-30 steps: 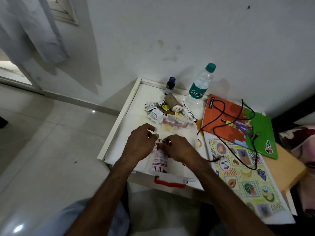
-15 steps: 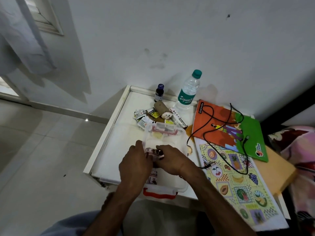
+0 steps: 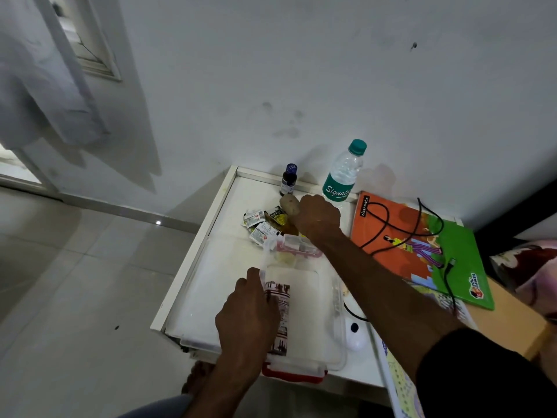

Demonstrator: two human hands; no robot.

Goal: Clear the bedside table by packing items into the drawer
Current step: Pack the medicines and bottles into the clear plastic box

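On the white open drawer [image 3: 199, 285] a clear plastic box with a red latch [image 3: 319, 342] is sitting near the front edge. Left hand [image 3: 247, 318] is curling around a white tube with dark red print [image 3: 278, 315], holding it at the box's left side; the tube is lying lengthwise inside the box. Right hand [image 3: 318, 218] is reaching to the back and closing on a brown cylindrical roll [image 3: 289, 205], fingers wrapped around its near end. Just left of that hand, small white and yellow sachets [image 3: 260, 226] are lying in a loose pile. A clear lid with pink parts [image 3: 297, 247] is standing at the box's far end. Behind, a small dark bottle with a blue cap [image 3: 288, 180] and a clear water bottle with green cap and label [image 3: 343, 173] are standing upright by the wall. To the right, an orange and green book [image 3: 422, 245] is lying flat with a black cable [image 3: 388, 218] looping over it. A white rounded device [image 3: 355, 336] is resting just right of the box.
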